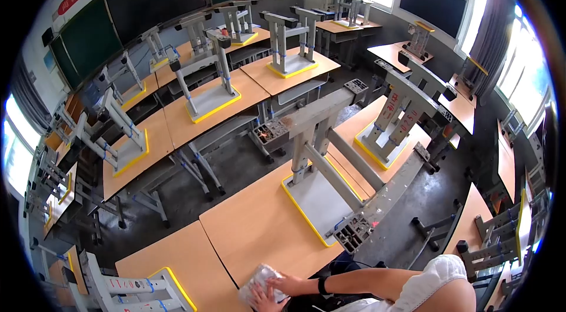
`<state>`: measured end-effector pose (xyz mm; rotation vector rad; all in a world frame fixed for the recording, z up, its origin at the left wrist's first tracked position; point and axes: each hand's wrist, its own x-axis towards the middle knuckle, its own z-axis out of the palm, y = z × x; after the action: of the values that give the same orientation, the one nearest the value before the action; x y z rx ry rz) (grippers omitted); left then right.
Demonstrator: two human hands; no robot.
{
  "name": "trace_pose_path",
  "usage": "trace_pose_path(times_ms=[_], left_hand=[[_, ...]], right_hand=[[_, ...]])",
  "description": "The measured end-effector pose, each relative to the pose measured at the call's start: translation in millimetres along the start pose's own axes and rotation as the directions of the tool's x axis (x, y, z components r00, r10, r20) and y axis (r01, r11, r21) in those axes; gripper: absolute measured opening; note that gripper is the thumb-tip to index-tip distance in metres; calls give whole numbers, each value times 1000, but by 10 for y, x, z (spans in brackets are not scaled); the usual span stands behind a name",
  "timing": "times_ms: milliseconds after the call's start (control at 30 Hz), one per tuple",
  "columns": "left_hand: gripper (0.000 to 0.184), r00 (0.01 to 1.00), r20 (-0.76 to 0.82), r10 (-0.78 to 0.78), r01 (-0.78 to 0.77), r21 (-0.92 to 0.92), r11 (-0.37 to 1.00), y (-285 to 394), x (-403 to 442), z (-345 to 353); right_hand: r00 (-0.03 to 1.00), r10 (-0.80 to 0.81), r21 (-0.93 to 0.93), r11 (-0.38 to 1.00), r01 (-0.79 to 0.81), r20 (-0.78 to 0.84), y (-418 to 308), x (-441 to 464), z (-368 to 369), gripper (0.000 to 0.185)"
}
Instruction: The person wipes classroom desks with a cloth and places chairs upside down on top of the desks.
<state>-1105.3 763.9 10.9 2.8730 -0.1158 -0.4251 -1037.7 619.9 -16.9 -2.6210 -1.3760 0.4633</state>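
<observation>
A crumpled white cloth (258, 280) lies against the wooden desktop (259, 218) near its front edge. My left hand (267, 300) presses on the cloth from below, its fingers spread over it and gripping it against the wood. Reaching in from the right, my right hand (288, 284), with a black band at the wrist, has its fingers on the cloth's right side. An upturned stool (318, 194) with a grey seat edged in yellow rests on the same desk, legs in the air, beyond my hands.
Another upturned stool (141, 288) sits on the adjoining desk (183, 253) to the left. Rows of desks with inverted stools fill the room. A storage-like grey leg end (352, 233) juts out close to my right arm. The dark floor (236, 194) shows between rows; a blackboard (156, 0) hangs ahead.
</observation>
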Motion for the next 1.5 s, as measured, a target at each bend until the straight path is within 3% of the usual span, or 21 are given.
trace_pose_path(times_ms=[33,167,233,333,367,467,500,633,700,767,867,967,1067,1133,1167,1267,1333,1400,1500], left_hand=[[98,998,-25,66,-68,-90,994,36,152,-6],[86,956,-53,288,-289,-13,957,420,804,-122],[84,914,-39,404,-404,6,915,590,1190,130],[75,837,-96,539,-514,202,834,1003,1389,169],[70,837,-21,547,-530,220,819,1076,1333,74],[68,793,-165,586,-568,147,810,958,1237,323],[72,805,-117,581,-539,265,800,901,1144,344],[80,865,-84,495,-501,-87,861,437,569,-33],[81,931,-75,356,-363,-236,901,-19,301,40],[84,974,-74,214,-221,-108,969,-484,6,38],[87,1000,-23,-16,13,-142,990,-773,-277,59],[86,971,-216,107,-164,-266,950,-826,-302,346],[89,973,-225,59,-70,-40,997,-465,-230,242],[86,991,-74,108,-105,47,993,-296,-141,214],[85,992,6,130,-130,89,988,-211,-101,201],[81,933,20,360,-360,103,927,153,92,86],[77,905,63,421,-426,123,897,392,285,124],[78,878,76,472,-478,124,869,623,501,143],[82,869,15,494,-487,195,851,897,784,185]], right_hand=[[998,65,-40,997,-64,24,92,-62,-94,56],[958,280,-216,934,-286,-57,529,-364,-253,62],[891,448,-15,893,-451,-74,707,-601,-344,66],[782,624,276,751,-600,2,833,-773,-276,71],[748,663,363,687,-630,44,885,-804,-217,72],[743,652,45,746,-664,154,680,-735,-498,73],[752,615,-40,780,-625,236,551,-663,-665,69],[838,435,29,882,-470,331,-11,-169,-827,65],[879,330,102,918,-384,345,-333,137,-779,63],[914,249,144,941,-307,319,-626,401,-641,62],[968,235,14,971,-237,91,-991,688,91,58],[974,197,-73,976,-206,-110,-935,713,381,49],[983,149,-105,981,-160,-107,-680,428,208,44],[982,178,-120,975,-184,-58,-548,118,-6,40],[959,191,-217,947,-236,-210,-495,-29,195,38],[961,255,-280,920,-275,-104,-243,-514,155,44],[947,282,-296,901,-317,-154,-48,-759,31,45],[908,418,-190,892,-411,-3,125,-893,-130,54],[855,516,-46,857,-514,62,401,-923,-371,70]])
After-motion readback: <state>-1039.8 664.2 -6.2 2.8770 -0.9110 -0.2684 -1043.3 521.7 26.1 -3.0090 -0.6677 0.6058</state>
